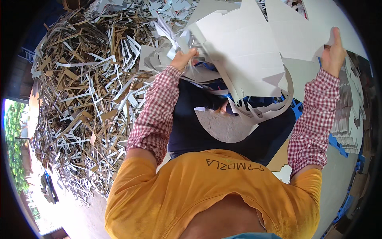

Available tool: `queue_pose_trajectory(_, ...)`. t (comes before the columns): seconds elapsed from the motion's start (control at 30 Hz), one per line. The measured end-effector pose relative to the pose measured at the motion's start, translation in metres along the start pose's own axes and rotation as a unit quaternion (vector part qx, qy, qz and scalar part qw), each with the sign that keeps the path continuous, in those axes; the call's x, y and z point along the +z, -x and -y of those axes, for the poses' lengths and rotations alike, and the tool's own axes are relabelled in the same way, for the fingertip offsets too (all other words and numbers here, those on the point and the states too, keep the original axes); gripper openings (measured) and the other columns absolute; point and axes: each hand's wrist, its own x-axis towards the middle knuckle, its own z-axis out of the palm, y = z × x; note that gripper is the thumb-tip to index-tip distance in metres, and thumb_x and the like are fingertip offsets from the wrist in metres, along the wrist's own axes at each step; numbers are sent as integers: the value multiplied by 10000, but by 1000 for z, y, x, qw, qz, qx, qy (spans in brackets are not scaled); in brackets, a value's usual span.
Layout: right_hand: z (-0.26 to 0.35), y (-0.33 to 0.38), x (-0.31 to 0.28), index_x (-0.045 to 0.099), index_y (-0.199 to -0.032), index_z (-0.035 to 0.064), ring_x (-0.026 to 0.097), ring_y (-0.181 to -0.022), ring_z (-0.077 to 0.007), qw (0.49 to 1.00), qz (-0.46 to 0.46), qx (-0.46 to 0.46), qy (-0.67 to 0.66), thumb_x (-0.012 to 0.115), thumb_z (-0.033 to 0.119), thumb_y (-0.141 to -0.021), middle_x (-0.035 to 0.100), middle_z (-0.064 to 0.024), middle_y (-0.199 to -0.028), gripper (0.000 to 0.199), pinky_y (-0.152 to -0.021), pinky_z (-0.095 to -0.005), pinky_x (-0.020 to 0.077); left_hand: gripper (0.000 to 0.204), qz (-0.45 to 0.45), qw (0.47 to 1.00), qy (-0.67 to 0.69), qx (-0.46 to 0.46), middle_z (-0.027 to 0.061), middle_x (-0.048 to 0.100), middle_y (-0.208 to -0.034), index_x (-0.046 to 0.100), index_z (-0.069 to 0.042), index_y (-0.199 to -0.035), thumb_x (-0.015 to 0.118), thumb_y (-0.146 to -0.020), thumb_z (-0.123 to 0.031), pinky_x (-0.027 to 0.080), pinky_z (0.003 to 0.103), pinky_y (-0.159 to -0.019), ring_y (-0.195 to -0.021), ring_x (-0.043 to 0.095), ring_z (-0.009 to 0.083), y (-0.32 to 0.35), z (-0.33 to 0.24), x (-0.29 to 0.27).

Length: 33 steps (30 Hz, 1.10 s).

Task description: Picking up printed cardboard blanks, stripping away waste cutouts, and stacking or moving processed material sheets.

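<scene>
White die-cut cardboard sheets (246, 47) in both hands' grip, scrap heap (87, 99) alongside.

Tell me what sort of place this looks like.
Probably a cardboard die-cutting or packaging workshop. A huge heap of offcut strips lies to the left, the left hand and right hand grip punched white sheets, and a stack of cut blanks stands at the right.

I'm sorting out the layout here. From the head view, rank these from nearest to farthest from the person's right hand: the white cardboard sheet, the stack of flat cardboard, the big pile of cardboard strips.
1. White cardboard sheet: gripped by the right hand at its right edge.
2. Stack of flat cardboard: just below and right of that hand.
3. Pile of cardboard strips: far left, past the left hand.
</scene>
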Motion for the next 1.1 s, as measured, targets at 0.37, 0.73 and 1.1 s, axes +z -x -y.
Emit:
queue_pose_trajectory(0.37, 22, 16, -23, 483, -972, -75, 519, -840, -195, 999, -28, -16, -19, 592, 117, -734, 526, -109, -951, 324, -761, -325, 425, 333, -85, 958, 257, 95, 115, 502, -1005, 418, -12, -1044, 336, -863, -280, 443, 313, -736, -904, 511, 214, -76, -13, 23)
queue_pose_trajectory(0.73, 28, 4, -37, 484, -939, -108, 523, -814, -227, 995, -72, -60, -22, 601, 78, -718, 532, -136, -920, 312, -735, -337, 436, 511, 144, 946, 292, 2, 89, 475, -1064, 365, -72, -1134, 511, -761, -389, 401, 365, -776, -926, 480, 225, -4, 68, 84)
queue_pose_trajectory(1.1, 37, -8, -50, 446, -931, -105, 536, -773, -249, 981, -171, -83, -26, 588, 30, -689, 530, -169, -899, 312, -689, -359, 460, 179, -175, 984, 15, -40, 145, 557, -840, 503, 19, -889, 431, -771, -95, 461, 348, -556, -725, 565, 207, -62, 119, 22)
